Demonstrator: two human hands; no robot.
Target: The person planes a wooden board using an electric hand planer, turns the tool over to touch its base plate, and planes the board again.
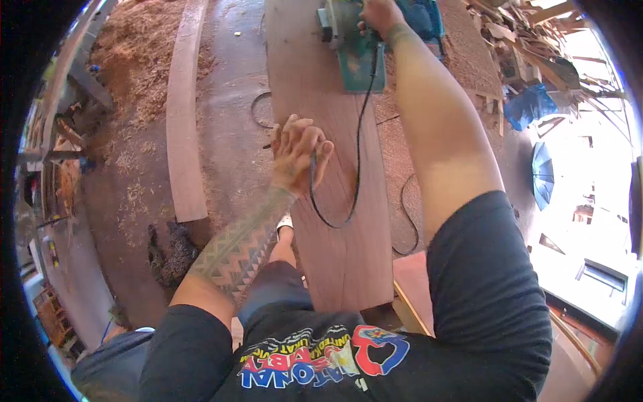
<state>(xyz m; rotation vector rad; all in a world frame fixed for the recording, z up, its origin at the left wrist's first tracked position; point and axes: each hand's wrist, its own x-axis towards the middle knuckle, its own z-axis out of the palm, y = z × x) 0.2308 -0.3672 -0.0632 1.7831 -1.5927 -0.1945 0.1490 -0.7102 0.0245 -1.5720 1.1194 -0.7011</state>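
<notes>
My right hand (383,17) is at the top of the view, wrapped round the handle of a teal electric planer (362,70). The planer sits on a long brown wooden plank (345,261), and its upper part is cut off by the frame edge. Over the plank's left edge, my left hand (299,149) has its fingers curled round the black power cord (360,144). Between the planer and my left hand the cord hangs in a loop above the plank.
Another long board (184,120) lies to the left. Wood shavings (137,60) cover the floor around it. A dark bundle (173,253) lies near that board's end. Scrap wood (536,50), a blue plastic bag (530,106) and an umbrella (543,175) are at the right.
</notes>
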